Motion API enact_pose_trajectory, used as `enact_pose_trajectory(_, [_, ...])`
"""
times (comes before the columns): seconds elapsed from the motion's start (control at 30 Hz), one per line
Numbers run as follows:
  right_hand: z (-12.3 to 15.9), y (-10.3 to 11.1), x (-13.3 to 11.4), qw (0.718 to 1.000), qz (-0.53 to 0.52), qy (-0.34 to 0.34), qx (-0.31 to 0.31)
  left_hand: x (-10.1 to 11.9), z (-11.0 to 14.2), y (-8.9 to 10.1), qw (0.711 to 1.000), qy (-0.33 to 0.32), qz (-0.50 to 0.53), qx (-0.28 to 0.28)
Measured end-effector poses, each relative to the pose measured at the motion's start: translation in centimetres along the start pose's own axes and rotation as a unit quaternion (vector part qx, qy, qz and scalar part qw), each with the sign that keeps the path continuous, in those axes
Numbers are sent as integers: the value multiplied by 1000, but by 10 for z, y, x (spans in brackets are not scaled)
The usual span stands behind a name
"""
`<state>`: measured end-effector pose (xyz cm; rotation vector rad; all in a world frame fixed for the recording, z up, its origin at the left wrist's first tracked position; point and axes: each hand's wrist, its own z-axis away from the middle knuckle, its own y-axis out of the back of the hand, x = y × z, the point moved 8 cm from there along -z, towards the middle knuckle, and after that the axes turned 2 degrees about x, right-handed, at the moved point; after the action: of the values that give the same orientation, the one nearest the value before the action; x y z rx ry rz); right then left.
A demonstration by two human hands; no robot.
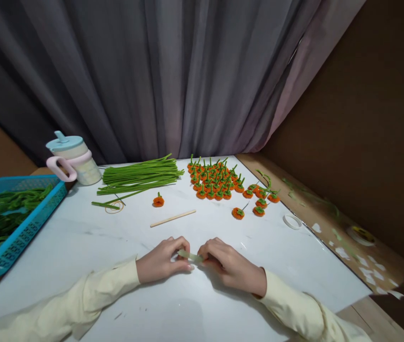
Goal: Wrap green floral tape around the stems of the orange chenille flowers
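A short pale green strip (191,256), which looks like tape, is stretched between my two hands near the front of the white table. Its left end is pinched by the thumb and fingers of my left hand (162,261). My right hand (232,267) grips the other end, its fingertips partly hidden behind the curled knuckles. Beyond the hands lies a flat wooden stick (173,218), touching neither. Farther back sits a single small orange fuzzy piece with a green stem (158,201). Many similar orange pieces (212,180) stand grouped at the back, stems up.
Green pipe cleaners (141,175) lie in a bundle at the back left, beside a lidded cup (80,161). A blue basket (45,223) holding green pieces stands left. At right are a white ring (292,222), loose orange pieces (258,211) and paper scraps (367,273).
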<state>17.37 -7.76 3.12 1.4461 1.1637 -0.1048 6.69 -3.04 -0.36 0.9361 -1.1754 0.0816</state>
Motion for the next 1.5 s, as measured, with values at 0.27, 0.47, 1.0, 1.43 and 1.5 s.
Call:
enact_pose_trajectory(0.27, [0,0,-2,999,36,6,-29,2,0,5,999,-20,39,25])
enact_pose_trajectory(0.47, [-11,2,2,996,32,-12,-86,-2,-1,4,994,-22,93,46])
enact_pose_trajectory(1.0, [-66,-43,50,933,-307,-186,14,-2,4,33,963,-218,-98,125])
enact_pose_trajectory(1.43, [-64,-42,53,908,-355,-222,25,-10,-9,40,979,-140,-99,110])
enact_pose_trajectory(1.5, [-64,-43,53,906,-362,-219,18,-8,-8,40,975,-156,-115,114])
